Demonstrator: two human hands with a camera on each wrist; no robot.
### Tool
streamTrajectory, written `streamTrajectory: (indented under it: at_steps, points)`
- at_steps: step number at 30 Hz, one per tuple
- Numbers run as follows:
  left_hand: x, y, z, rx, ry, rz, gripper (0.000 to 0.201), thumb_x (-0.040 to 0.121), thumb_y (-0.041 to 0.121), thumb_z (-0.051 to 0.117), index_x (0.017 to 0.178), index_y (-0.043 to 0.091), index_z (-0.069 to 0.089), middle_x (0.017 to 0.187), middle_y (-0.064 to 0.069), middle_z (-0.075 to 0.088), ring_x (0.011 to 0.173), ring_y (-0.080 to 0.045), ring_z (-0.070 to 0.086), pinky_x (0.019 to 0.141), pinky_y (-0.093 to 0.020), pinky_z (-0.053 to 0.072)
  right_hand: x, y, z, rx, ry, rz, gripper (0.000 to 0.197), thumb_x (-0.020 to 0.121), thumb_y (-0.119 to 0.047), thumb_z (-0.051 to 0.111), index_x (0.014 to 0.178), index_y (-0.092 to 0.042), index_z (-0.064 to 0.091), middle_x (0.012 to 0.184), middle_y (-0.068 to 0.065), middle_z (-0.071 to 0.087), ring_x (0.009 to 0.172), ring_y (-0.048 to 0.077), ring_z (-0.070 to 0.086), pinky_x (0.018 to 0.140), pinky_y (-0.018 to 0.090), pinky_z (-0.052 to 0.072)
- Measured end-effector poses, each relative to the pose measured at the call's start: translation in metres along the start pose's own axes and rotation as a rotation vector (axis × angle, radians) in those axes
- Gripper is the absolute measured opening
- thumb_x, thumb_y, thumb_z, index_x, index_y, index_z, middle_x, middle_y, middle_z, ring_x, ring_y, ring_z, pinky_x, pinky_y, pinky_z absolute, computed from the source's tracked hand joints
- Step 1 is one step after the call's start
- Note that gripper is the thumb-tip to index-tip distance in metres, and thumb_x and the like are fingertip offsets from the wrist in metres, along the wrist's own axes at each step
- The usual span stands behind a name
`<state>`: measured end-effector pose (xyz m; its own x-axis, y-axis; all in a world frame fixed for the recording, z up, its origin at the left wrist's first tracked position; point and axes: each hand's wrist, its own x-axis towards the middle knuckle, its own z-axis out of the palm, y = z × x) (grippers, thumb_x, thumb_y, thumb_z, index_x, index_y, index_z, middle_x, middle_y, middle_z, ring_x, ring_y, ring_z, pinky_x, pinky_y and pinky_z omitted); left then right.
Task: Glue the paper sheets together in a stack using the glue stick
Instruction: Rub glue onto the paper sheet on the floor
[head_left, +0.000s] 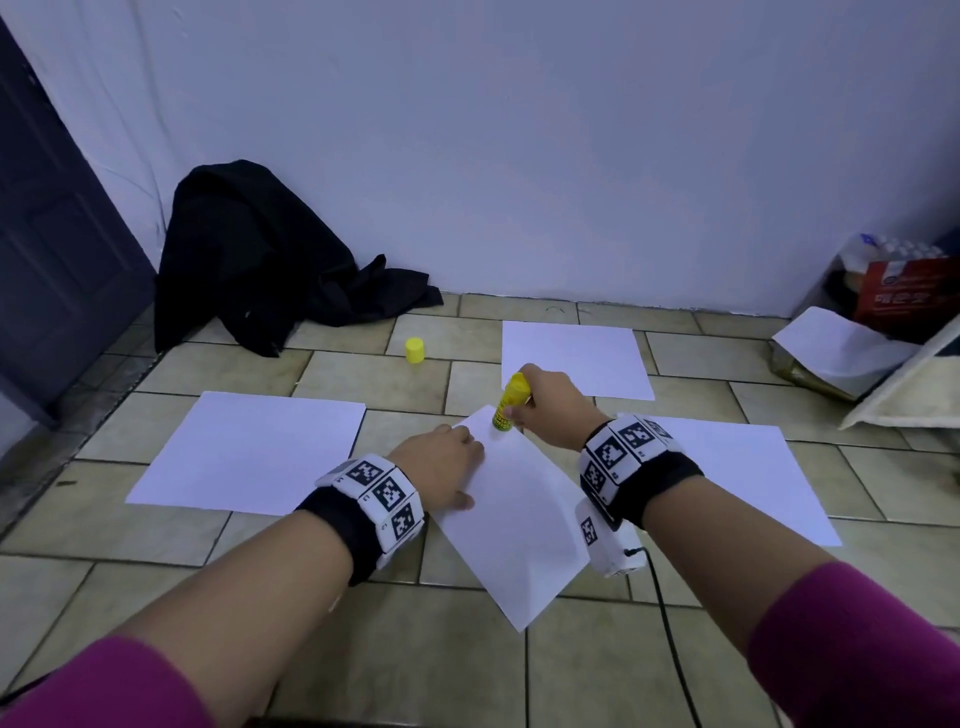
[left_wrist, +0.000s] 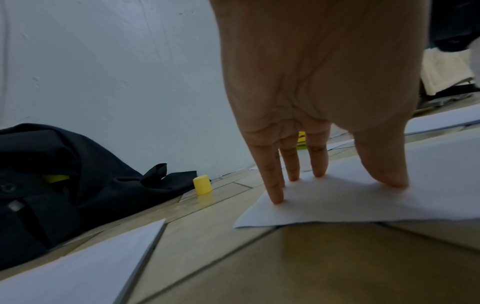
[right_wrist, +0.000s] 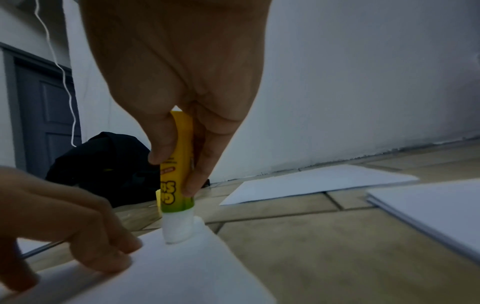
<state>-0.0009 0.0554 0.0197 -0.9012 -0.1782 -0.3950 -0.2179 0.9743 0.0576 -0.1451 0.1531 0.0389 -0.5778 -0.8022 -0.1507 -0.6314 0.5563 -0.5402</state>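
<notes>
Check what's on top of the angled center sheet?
Left hand fingertips press the sheet; the glue stick, in the right hand's grip, touches its far corner. Underneath is hidden.

On my tiled floor lie four white paper sheets, a yellow cap, and a black garment against the wall.
</notes>
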Motion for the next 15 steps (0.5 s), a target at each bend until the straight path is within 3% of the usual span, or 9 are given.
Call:
streamTrajectory:
  at_steps: [6,9,15]
  points:
    - [0.004,-0.011,-0.003,-0.014,-0.022,0.062,0.07,0.087,0.042,0.063,0.146,0.02,0.032,0.14,-0.001,0.036,0.13,-0.02,0.034,0.104,-0.037,0.038,-0.039,0.03,-0.016,-0.07,-0.051,-0.038,0.026,0.09,-0.022,0.063,0.108,-0.009,0.05,0.107,0.012,0.061,0.097,0.026,0.056,0.083,0.039,0.049]
    - [0.006,-0.015,-0.001,-0.04,-0.002,0.073,0.07,0.085,0.043,0.066,0.145,0.023,0.034,0.14,0.001,0.036,0.131,-0.017,0.033,0.102,-0.035,0.039,-0.06,0.042,-0.027,-0.074,-0.097,-0.049,0.029,0.089,-0.023,0.065,0.112,-0.011,0.052,0.104,0.007,0.063,0.094,0.023,0.059,0.084,0.04,0.051]
    - [0.01,-0.022,-0.006,-0.05,-0.028,0.089,0.065,0.085,0.037,0.068,0.141,0.026,0.038,0.139,0.003,0.035,0.13,-0.015,0.033,0.102,-0.035,0.038,-0.089,0.066,-0.043,-0.124,-0.2,-0.1,0.024,0.087,-0.026,0.067,0.103,-0.011,0.057,0.098,0.005,0.065,0.089,0.021,0.061,0.081,0.04,0.053]
